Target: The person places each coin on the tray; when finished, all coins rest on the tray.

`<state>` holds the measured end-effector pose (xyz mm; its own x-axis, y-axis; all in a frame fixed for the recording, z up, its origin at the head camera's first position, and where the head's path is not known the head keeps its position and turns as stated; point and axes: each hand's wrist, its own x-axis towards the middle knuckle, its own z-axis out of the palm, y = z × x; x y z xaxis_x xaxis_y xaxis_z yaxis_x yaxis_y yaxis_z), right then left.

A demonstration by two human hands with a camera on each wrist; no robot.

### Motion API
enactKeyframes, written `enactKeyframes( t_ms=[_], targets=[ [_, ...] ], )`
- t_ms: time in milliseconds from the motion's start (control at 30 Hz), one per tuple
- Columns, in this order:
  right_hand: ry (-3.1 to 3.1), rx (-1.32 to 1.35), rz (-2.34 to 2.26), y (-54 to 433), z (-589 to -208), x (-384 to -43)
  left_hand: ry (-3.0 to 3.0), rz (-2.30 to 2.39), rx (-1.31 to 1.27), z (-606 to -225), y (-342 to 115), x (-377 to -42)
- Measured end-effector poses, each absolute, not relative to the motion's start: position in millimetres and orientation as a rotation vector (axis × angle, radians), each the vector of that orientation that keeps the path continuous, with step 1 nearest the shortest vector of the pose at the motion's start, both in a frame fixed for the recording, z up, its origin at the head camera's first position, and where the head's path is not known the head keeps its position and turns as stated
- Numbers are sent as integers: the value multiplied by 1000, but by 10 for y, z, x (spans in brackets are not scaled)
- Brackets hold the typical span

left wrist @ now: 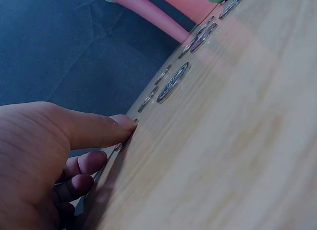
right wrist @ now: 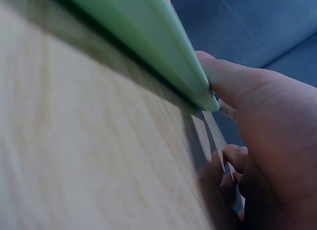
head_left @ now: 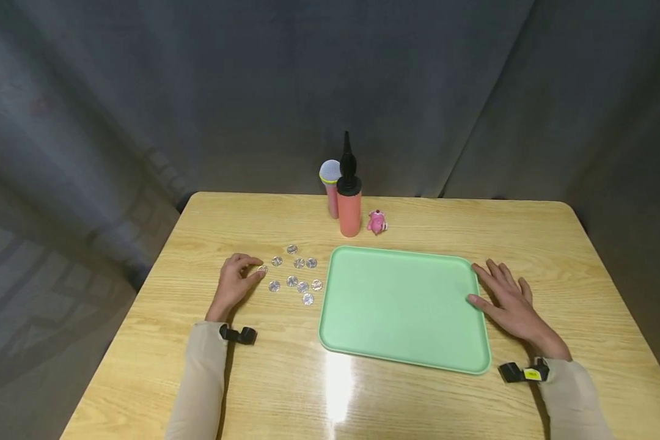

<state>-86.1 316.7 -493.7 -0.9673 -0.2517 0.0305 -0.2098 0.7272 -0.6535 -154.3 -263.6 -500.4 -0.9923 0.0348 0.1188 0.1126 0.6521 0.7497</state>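
Observation:
At the left end of a loose group of silver coins (head_left: 292, 281), my left hand (head_left: 233, 282) pinches one coin (head_left: 262, 269) by its edge between thumb and forefinger. This coin lies at tabletop level. In the left wrist view the thumb (left wrist: 101, 130) covers most of it, and the other fingers curl underneath. A light green rectangular tray (head_left: 404, 308) lies flat right of the coins. My right hand (head_left: 510, 305) rests at the tray's right rim, fingers spread, the thumb and forefinger touching the edge. The right wrist view shows the thumb (right wrist: 230, 79) against the green rim (right wrist: 190, 67).
Behind the tray stand a pink toy microphone (head_left: 331, 183) and a coral hand pump (head_left: 349, 211) with a black nozzle. Beside them sits a small pink figurine (head_left: 377, 222). A dark curtain (head_left: 330, 91) hangs past the wooden table's (head_left: 275, 391) far edge.

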Motion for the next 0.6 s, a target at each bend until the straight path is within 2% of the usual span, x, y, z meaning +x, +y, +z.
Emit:
enactKeyframes(
  t_ms=[600],
  targets=[
    [2881,-356,-1046,3148,-4956,-853,-2969,-1034,-69,-4848,-2579,-1582]
  ],
)
